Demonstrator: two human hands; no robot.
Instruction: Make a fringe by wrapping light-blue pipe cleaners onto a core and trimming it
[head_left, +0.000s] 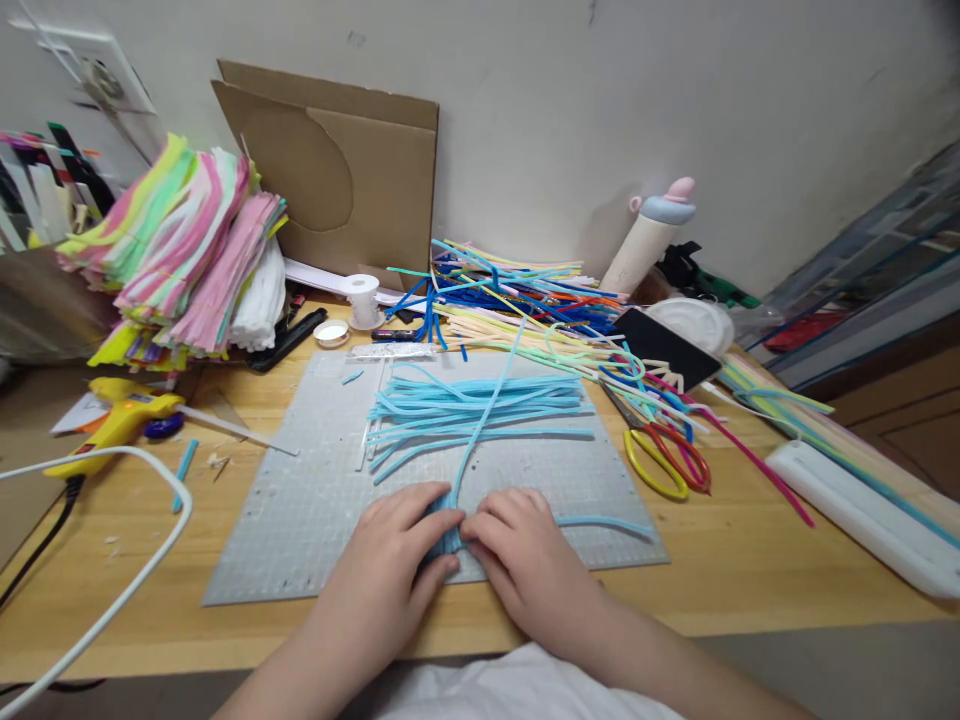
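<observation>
Near the front edge of the grey cutting mat, my left hand is closed on a small piece of woven blue pipe cleaners. Right beside it my right hand pinches at the right edge of the same piece, its fingertips close to those of the left. One blue pipe cleaner rises from the piece and slants up to the right. Another blue strand sticks out beyond my right hand. A pile of loose blue pipe cleaners lies behind the hands. My fingers hide part of the piece.
Scissors lie at the mat's right edge. A yellow glue gun and a white cable are at the left. Colourful pipe cleaners, a white spool and cardboard stand or lie behind. A white power strip is at the right.
</observation>
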